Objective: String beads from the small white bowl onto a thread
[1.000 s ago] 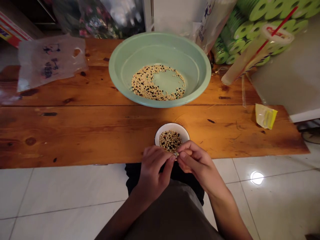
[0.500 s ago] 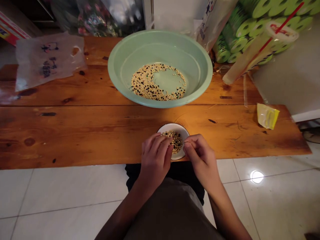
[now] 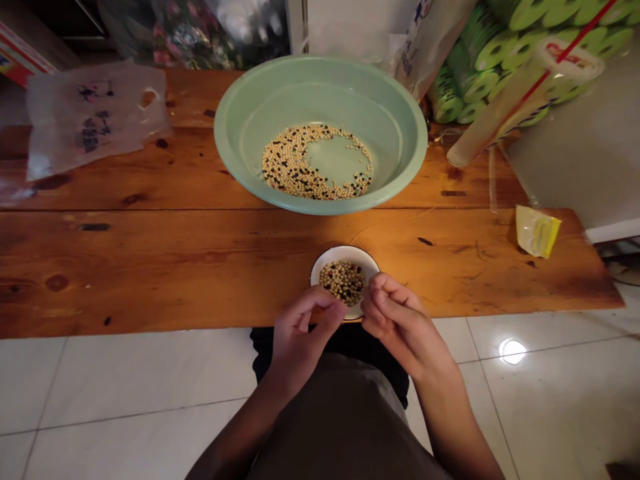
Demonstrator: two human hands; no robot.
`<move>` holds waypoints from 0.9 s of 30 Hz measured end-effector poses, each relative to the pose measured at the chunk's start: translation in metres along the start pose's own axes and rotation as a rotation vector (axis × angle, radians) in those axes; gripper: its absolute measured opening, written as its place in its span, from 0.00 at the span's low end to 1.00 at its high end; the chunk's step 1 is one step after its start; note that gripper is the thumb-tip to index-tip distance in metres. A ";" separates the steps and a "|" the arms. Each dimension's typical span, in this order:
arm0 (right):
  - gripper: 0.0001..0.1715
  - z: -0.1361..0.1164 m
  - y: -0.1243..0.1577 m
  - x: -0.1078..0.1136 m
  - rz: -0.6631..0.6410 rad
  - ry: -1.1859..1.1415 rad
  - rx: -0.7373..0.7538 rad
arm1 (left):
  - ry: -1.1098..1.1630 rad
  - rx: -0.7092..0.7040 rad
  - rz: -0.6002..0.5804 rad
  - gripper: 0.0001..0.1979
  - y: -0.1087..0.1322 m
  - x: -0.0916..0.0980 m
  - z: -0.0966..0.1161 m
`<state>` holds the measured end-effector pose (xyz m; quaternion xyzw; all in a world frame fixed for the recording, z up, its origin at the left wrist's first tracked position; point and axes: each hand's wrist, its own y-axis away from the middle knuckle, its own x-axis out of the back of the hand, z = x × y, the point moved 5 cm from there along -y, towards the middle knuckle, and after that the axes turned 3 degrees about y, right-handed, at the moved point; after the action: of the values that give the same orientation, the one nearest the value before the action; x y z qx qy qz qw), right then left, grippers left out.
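Observation:
A small white bowl [image 3: 369, 264] with a dark rim stands at the table's front edge. It holds small round pieces [image 3: 343, 280], cream and dark, beans or beads; I cannot tell which. My left hand [image 3: 303, 333] is at the bowl's near left side, thumb and forefinger pinched together over the rim. Anything between those fingertips is too small to make out. At the right rim, my right hand [image 3: 400, 320] is closed in a pinch, its fingers curled; what it holds, if anything, does not show clearly.
Behind the bowl, a large green basin [image 3: 250, 170] holds more of the same pieces. On the wooden table [image 3: 200, 267] lie a plastic bag [image 3: 95, 120] and a yellow-white packet [image 3: 537, 231]. A tall cup [image 3: 500, 120] with a red straw stands right, before green rolls [image 3: 480, 87].
My left hand has drawn back from over the bowl toward me, and its fingers have come into a pinch. My right hand has turned, its fingers curling more.

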<state>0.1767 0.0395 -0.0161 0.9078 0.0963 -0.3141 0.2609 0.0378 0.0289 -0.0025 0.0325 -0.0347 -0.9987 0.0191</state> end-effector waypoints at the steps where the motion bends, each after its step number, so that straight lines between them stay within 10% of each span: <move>1: 0.04 0.000 0.000 0.000 -0.017 -0.016 -0.014 | 0.021 0.027 -0.009 0.10 0.000 0.000 0.001; 27: 0.04 0.004 0.003 -0.004 -0.058 -0.005 -0.066 | 0.178 0.034 -0.047 0.06 0.004 -0.002 0.002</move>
<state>0.1727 0.0349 -0.0150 0.8948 0.1323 -0.3202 0.2817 0.0394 0.0252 -0.0003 0.1220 -0.0493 -0.9913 -0.0020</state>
